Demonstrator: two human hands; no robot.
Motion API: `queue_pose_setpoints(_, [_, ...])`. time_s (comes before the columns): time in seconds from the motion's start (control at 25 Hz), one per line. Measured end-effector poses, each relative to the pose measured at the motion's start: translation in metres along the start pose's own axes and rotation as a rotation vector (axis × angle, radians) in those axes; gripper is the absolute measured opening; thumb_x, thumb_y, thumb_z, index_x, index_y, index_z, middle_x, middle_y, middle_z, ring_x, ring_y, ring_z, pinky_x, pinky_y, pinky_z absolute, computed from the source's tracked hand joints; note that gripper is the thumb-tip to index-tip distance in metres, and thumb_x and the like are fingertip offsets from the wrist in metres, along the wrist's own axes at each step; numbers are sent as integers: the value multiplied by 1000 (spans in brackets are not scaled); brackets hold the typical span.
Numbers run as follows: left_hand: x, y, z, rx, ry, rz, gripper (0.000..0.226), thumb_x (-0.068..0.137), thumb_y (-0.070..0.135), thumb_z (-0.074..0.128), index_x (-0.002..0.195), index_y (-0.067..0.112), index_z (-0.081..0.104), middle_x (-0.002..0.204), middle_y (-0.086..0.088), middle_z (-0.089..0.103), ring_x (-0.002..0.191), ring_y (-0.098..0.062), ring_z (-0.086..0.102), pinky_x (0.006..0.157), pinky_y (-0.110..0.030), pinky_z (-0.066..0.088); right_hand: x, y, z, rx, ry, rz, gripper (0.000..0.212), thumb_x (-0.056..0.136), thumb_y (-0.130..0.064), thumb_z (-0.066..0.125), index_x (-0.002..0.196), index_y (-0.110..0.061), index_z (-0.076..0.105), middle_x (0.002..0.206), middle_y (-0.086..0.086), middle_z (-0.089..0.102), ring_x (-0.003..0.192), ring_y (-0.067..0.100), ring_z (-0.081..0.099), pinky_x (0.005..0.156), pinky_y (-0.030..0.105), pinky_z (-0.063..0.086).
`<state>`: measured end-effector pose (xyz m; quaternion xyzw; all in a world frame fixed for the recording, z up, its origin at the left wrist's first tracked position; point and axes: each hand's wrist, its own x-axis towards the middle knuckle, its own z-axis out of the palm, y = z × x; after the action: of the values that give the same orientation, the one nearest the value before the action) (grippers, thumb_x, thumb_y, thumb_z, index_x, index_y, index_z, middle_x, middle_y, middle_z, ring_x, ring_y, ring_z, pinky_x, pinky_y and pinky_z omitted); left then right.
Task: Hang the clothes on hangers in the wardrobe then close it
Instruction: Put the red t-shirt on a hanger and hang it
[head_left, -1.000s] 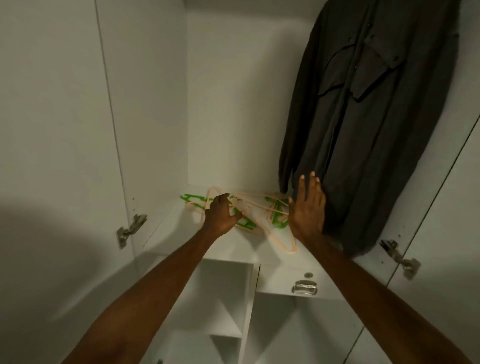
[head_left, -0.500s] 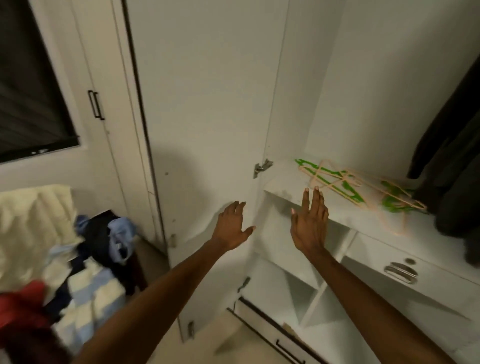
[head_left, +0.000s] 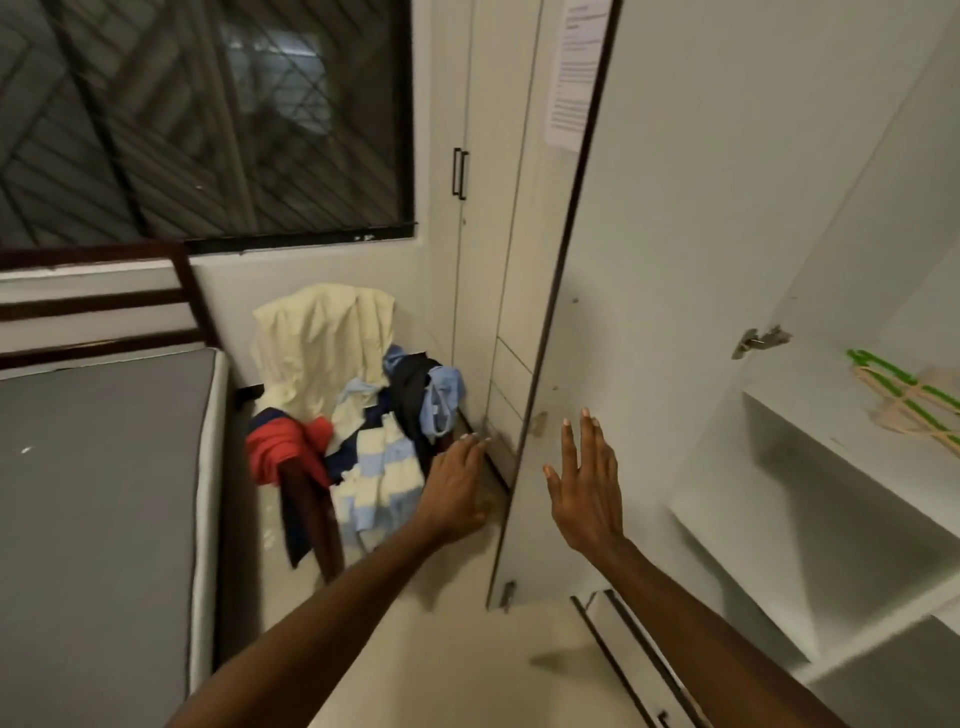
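Head view swings from hangers to clothes; left hand and right hand spread, empty; next garment likely.

This is a bedroom in a home. A bed with a flat grey mattress and a dark brown wooden headboard stands on the left. Above it is a big dark window with a black frame. A heap of clothes in cream, red, blue and black sits piled up in the corner beside the bed. On the right is a tall white wardrobe with its door swung open. Green and peach plastic hangers lie on a white shelf inside it. A white paper sheet with small print is stuck on another wardrobe door.
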<state>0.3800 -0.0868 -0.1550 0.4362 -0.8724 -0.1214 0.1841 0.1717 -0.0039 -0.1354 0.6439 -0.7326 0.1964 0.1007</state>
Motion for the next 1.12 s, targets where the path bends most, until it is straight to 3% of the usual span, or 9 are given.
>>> queue_pose_setpoints(0.12, [-31,-60,-25,10,70,-156,92,73,36,70,154,10,34,157,-16,37,146,-34,33,116,-48,35,10,-35,23,46,-11,-155,70,107,-40,40,163,-9,12,170,16,-1,158,31,4,123,47,24])
queue_pose_setpoints(0.24, [-56,-98,-47,61,87,-273,89,76,39,70,153,12,35,155,-14,39,144,-34,36,109,-54,41,23,-66,41,88,-21,-185,68,107,-43,38,162,-9,16,170,15,3,157,31,6,123,48,24])
queue_pose_setpoints(0.48, [-94,-151,-84,63,168,-496,87,77,35,71,153,19,32,154,-7,40,142,-30,39,113,-48,35,58,-131,71,162,-59,-270,69,107,-47,29,161,-6,19,168,19,13,154,37,19,119,52,30])
queue_pose_setpoints(0.68, [-104,-184,-101,46,199,-575,83,80,34,69,153,15,34,154,-11,41,142,-32,39,114,-50,33,84,-173,101,199,-95,-288,72,105,-52,21,161,-7,21,167,21,17,153,37,21,119,50,24])
queue_pose_setpoints(0.8, [-105,-205,-101,58,175,-622,86,78,45,61,154,18,30,158,-10,36,146,-31,35,117,-51,29,94,-191,121,187,-97,-332,70,105,-47,28,161,-7,18,168,21,14,154,36,19,119,51,32])
queue_pose_setpoints(0.92, [-103,-224,-100,56,174,-642,87,75,57,46,152,19,32,158,-10,37,146,-31,35,117,-51,31,107,-203,133,187,-98,-375,70,104,-43,38,161,-7,17,168,19,14,154,35,20,119,49,31])
queue_pose_setpoints(1.12, [-82,-258,-98,18,190,-689,93,71,64,39,152,20,30,156,-10,38,145,-31,37,116,-51,34,143,-220,165,227,-147,-361,69,104,-46,31,162,-10,17,169,16,12,155,33,18,119,49,29])
